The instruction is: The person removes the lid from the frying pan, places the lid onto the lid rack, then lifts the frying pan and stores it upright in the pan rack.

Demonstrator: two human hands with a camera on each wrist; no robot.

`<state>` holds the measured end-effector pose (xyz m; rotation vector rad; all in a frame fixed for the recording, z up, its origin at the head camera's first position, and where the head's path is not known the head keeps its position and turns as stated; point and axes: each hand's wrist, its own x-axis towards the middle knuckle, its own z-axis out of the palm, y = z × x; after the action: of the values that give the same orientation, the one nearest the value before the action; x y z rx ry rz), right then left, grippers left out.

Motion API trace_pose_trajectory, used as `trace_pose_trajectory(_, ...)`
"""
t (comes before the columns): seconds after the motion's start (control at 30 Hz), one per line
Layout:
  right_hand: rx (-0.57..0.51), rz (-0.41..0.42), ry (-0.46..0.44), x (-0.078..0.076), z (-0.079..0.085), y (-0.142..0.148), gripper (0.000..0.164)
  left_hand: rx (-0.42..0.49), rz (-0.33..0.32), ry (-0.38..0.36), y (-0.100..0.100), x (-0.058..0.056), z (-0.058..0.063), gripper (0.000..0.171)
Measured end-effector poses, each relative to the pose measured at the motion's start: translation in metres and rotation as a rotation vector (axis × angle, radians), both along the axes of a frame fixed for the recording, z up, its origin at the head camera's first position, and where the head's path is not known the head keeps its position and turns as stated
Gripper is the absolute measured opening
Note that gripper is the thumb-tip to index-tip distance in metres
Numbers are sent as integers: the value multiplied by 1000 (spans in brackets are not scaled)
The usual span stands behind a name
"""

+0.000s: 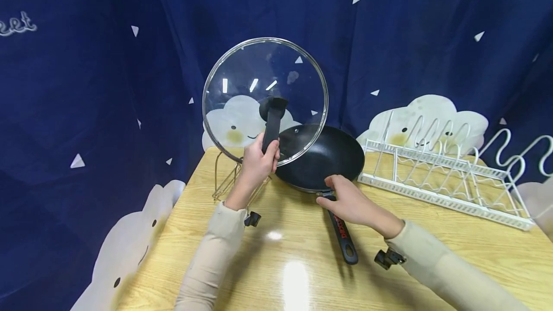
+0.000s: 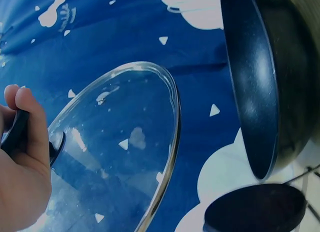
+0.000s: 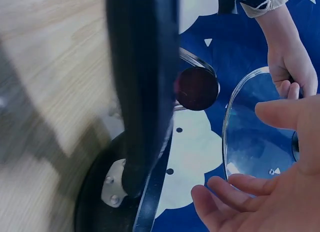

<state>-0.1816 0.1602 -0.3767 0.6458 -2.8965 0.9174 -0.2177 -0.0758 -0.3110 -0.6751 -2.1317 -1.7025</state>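
Note:
A round glass lid (image 1: 298,80) with a metal rim is held up, nearly upright, over the left side of a black frying pan (image 1: 332,152). My left hand (image 1: 259,157) grips the lid's black handle (image 1: 273,124); the left wrist view shows fingers (image 2: 37,124) curled round it. The pan sits on the wooden table, its long black handle (image 1: 343,236) pointing toward me. Just above the base of that handle hovers my right hand (image 1: 347,200), thumb and fingers spread apart. In the right wrist view, the right hand (image 3: 270,177) holds nothing.
A white wire dish rack (image 1: 449,176) stands on the table (image 1: 276,272) to the right of the pan. Behind my left wrist is a small gold wire rack (image 1: 222,188). A dark blue curtain (image 1: 276,4) with white clouds hangs behind the table.

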Motion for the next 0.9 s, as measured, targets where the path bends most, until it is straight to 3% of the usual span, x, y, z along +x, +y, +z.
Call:
trace_pose_trajectory(0.17, 18, 29, -9, -6, 8, -9, 54, -60, 97, 113, -10, 4, 4, 14)
trace_pose_trajectory(0.43, 69, 53, -53, -14, 18, -28, 57, -68, 216, 115, -26, 15, 3, 10)
trace_pose_trajectory(0.67, 102, 59, -92, -19, 20, -43, 62, -71, 308, 152, -48, -7, -25, 16)
trace_pose_trajectory(0.9, 139, 74, -88, -29, 24, -60, 62, -77, 363, 205, -66, -13, -28, 19)
